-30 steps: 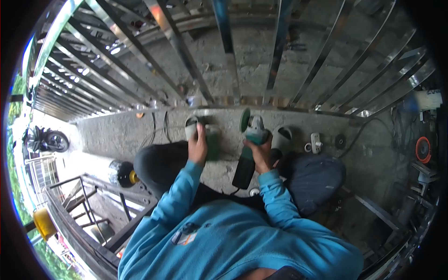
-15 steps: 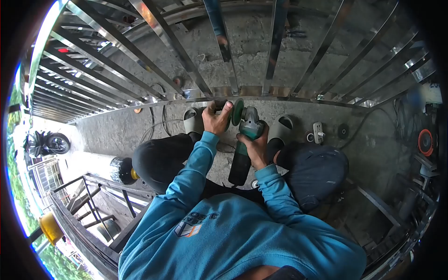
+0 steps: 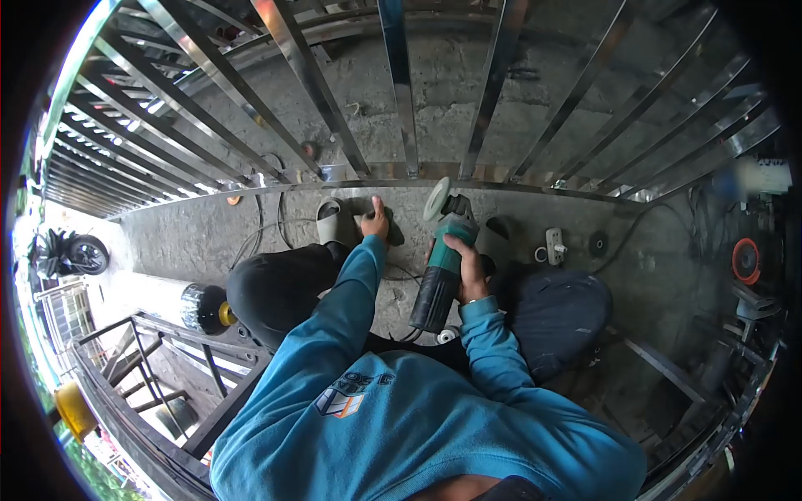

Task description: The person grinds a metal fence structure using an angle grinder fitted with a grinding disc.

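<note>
Between your knees (image 3: 280, 292), you've got your right hand (image 3: 472, 271) with fingers clamped round the green-and-black grinder (image 3: 444, 265), disc (image 3: 436, 200) end toward the metal railing (image 3: 401, 100). Your left hand (image 3: 376, 224)'s beside the grey sandal (image 3: 336, 227); can't tell if those fingers grip anything.

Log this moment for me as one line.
right grip: around angle grinder | left grip: apart from grinder, contents unclear | disc: at grinder's head end | metal bars: beyond both hands

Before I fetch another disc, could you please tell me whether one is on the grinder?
On: a pale disc sits at the head of the grinder, which the right hand holds.
</note>
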`<action>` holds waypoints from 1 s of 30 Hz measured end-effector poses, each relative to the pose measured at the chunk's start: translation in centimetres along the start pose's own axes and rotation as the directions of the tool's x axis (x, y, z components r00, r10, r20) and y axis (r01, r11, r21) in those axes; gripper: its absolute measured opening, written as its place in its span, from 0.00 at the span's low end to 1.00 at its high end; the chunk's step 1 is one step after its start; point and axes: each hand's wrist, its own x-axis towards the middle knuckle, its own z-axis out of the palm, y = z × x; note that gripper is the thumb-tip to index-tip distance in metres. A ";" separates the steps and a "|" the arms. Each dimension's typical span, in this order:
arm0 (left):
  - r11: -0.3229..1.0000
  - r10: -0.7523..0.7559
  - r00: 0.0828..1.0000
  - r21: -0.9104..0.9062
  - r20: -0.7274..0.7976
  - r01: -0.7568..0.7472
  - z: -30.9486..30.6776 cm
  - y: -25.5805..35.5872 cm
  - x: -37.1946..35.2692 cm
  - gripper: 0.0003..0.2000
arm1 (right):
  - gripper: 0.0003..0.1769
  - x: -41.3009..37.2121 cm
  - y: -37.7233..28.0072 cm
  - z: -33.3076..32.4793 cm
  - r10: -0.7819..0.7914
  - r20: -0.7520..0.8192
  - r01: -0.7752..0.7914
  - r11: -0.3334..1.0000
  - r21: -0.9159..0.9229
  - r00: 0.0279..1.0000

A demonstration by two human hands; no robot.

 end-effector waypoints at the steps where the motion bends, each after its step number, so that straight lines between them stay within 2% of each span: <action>1: 0.977 -0.179 0.981 0.133 0.079 0.168 -0.7 -0.1 -0.5 0.48 | 0.27 -0.1 0.0 0.2 0.068 0.044 -0.073 0.991 0.109 0.997; 2: 0.978 -0.179 0.981 0.121 0.080 0.169 -0.7 -0.3 -0.9 0.48 | 0.27 -0.3 -0.2 0.3 0.067 0.047 -0.071 0.993 0.096 0.997; 4: 0.965 -0.257 0.958 -0.017 0.125 0.261 -0.7 -0.7 -1.5 0.51 | 0.28 -0.9 -0.8 1.1 0.088 0.236 -0.152 0.951 0.268 0.968; 5: 0.942 -0.299 0.934 -0.092 0.197 0.321 -0.6 -1.0 -2.0 0.50 | 0.28 -0.9 -0.9 1.3 0.085 0.237 -0.147 0.955 0.259 0.968; 6: 0.941 -0.299 0.933 -0.102 0.202 0.323 0.4 -2.7 -1.3 0.50 | 0.28 -1.0 -0.8 1.4 0.061 0.266 -0.139 0.947 0.288 0.962; 8: 0.988 -0.130 0.987 -0.071 0.094 0.137 3.2 -7.3 1.3 0.46 | 0.29 -1.0 -0.8 1.2 0.042 0.300 -0.137 0.942 0.305 0.953; 9: 0.995 -0.050 0.998 -0.083 0.049 0.054 1.2 -3.0 -3.2 0.43 | 0.29 -0.8 -0.9 0.9 0.027 0.343 -0.148 0.932 0.331 0.939; 10: 0.980 0.001 0.991 -0.198 0.131 0.026 1.1 -3.0 -4.1 0.41 | 0.30 -0.7 -1.0 0.7 0.013 0.388 -0.163 0.920 0.355 0.922; 11: 0.961 0.049 0.987 -0.278 0.156 -0.004 0.1 -0.5 -7.4 0.38 | 0.31 -0.6 -1.3 0.6 -0.020 0.415 -0.133 0.932 0.338 0.910; 12: 0.914 0.149 0.946 -0.404 0.289 -0.020 -2.1 2.2 -10.9 0.35 | 0.31 -0.8 -1.6 0.7 -0.011 0.428 -0.141 0.936 0.323 0.904; 13: 0.863 0.347 0.882 -0.478 0.320 -0.166 -3.5 3.2 -13.7 0.32 | 0.31 -1.1 -2.0 1.0 -0.050 0.409 -0.087 0.947 0.310 0.911; 14: 0.744 0.507 0.784 -0.641 0.360 -0.187 -6.1 6.3 -18.3 0.33 | 0.32 -1.3 -2.4 1.3 -0.089 0.396 -0.034 0.955 0.294 0.914; 15: 0.612 0.766 0.485 -0.709 0.422 -0.350 -7.6 5.1 -18.8 0.35 | 0.31 -1.5 -2.6 1.5 -0.093 0.411 -0.044 0.950 0.311 0.907; 16: 0.441 0.877 0.195 -0.574 0.440 -0.689 -10.5 6.6 -19.9 0.37 | 0.31 -1.6 -2.8 1.3 -0.082 0.436 -0.056 0.954 0.294 0.896; 17: 0.243 0.856 -0.058 -0.499 0.514 -0.832 -13.4 9.7 -20.8 0.40 | 0.31 -1.6 -2.9 1.0 -0.064 0.402 -0.055 0.959 0.278 0.913; 18: 0.230 0.864 -0.054 -0.487 0.501 -0.842 -14.4 10.3 -21.1 0.40 | 0.30 -1.4 -2.9 1.0 -0.047 0.364 -0.054 0.963 0.263 0.930; 20: 0.072 0.768 -0.162 -0.334 0.619 -0.940 -15.6 10.3 -21.7 0.43 | 0.29 -2.9 -3.3 3.7 -0.060 0.382 -0.013 0.983 0.185 0.922; 22: 0.011 0.764 -0.193 -0.311 0.616 -0.950 -15.4 8.9 -20.8 0.45 | 0.29 -3.4 -2.9 4.4 -0.142 0.163 0.123 0.985 0.124 0.976; 23: -0.012 0.737 -0.211 -0.300 0.642 -0.954 -15.2 8.3 -20.4 0.45 | 0.28 -2.9 -3.4 3.1 -0.125 0.269 0.116 0.992 0.050 0.955; 24: -0.039 0.710 -0.230 -0.290 0.665 -0.956 -15.2 8.1 -20.2 0.45 | 0.28 -2.8 -3.5 2.4 -0.131 0.286 0.123 0.991 0.043 0.949; 25: -0.016 0.667 -0.214 -0.274 0.713 -0.962 -15.4 7.9 -20.4 0.44 | 0.27 -2.7 -3.7 1.8 -0.085 0.293 0.081 0.996 0.026 0.952; 26: -0.049 0.679 -0.223 -0.260 0.699 -0.964 -14.9 7.0 -20.4 0.43 | 0.27 -2.5 -3.7 1.3 -0.039 0.296 0.039 0.999 0.006 0.954; 27: -0.012 0.686 -0.183 -0.241 0.704 -0.970 -14.8 6.7 -20.9 0.43 | 0.26 -2.1 -3.4 0.9 -0.079 0.235 0.089 0.996 -0.031 0.969; 28: 0.028 0.691 -0.143 -0.224 0.709 -0.974 -14.7 6.5 -21.4 0.42 | 0.26 -2.4 -3.3 0.9 -0.085 0.245 0.098 0.994 -0.039 0.966; 29: 0.016 0.700 -0.149 -0.224 0.699 -0.974 -14.7 6.5 -21.7 0.42 | 0.26 -2.5 -3.3 1.0 -0.091 0.184 0.106 0.991 -0.077 0.979; 30: 0.071 0.699 -0.129 -0.248 0.704 -0.966 -15.0 6.9 -21.9 0.43 | 0.25 -2.5 -3.5 1.0 -0.101 0.124 0.115 0.987 -0.115 0.987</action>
